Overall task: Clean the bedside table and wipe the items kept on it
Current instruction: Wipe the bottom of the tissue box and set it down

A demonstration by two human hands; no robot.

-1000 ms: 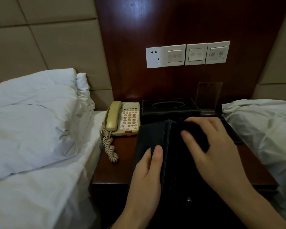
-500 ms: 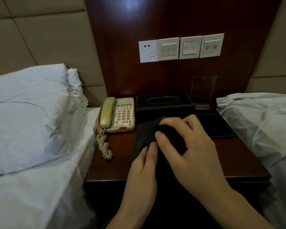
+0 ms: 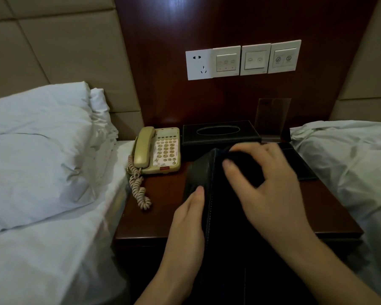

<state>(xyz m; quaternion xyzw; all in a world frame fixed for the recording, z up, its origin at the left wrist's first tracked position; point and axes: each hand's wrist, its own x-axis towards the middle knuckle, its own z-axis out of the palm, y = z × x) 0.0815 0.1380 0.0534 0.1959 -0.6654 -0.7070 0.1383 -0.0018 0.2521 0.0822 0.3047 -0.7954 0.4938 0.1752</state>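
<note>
Left hand [image 3: 186,225] grips the side of a black leather box [image 3: 209,183] held upright over the bedside table [image 3: 163,214], thumb along its left face; right hand [image 3: 271,194] presses a dark cloth [image 3: 244,160] onto the box's top, fingers curled over it. Beyond my hands: black tissue box [image 3: 218,133], beige phone [image 3: 156,150] left of it, black tray [image 3: 304,168] by my right hand.

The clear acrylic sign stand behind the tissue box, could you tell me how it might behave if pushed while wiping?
The clear acrylic sign stand looks tall, thin and upright on a small foot, so it probably tips easily. It seems light and would likely slide on the glossy wooden bedside table.
</note>
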